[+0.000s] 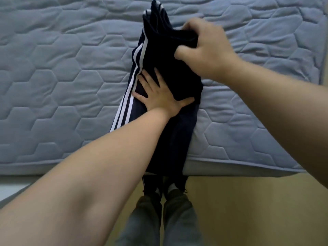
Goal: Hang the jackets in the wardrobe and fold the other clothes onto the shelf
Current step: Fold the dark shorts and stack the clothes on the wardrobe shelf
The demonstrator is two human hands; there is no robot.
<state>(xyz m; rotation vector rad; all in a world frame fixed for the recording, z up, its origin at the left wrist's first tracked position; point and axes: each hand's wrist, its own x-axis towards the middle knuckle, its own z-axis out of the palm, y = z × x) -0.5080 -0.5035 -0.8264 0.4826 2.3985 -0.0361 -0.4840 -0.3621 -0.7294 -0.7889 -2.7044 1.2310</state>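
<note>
A quilted blue-grey mattress (pixel 53 86) with a hexagon stitch pattern fills the left and far parts of the scene. A pair of dark trousers (pixel 177 139) lies on it near the middle, running from far to near, with its near end hanging over the mattress edge. White stripes (pixel 129 96) run down the trousers' left side. The left hand (pixel 159 98) lies flat on the trousers just right of the stripes, fingers spread and straight, palm pressing down. Right of and beyond it, the right hand (pixel 204 48) grips a bunched fold of the trousers' far part, fingers curled into the cloth. At the near right lies a light wooden floor (pixel 248 210), with the person's legs (pixel 179 219) below the trousers.
</note>
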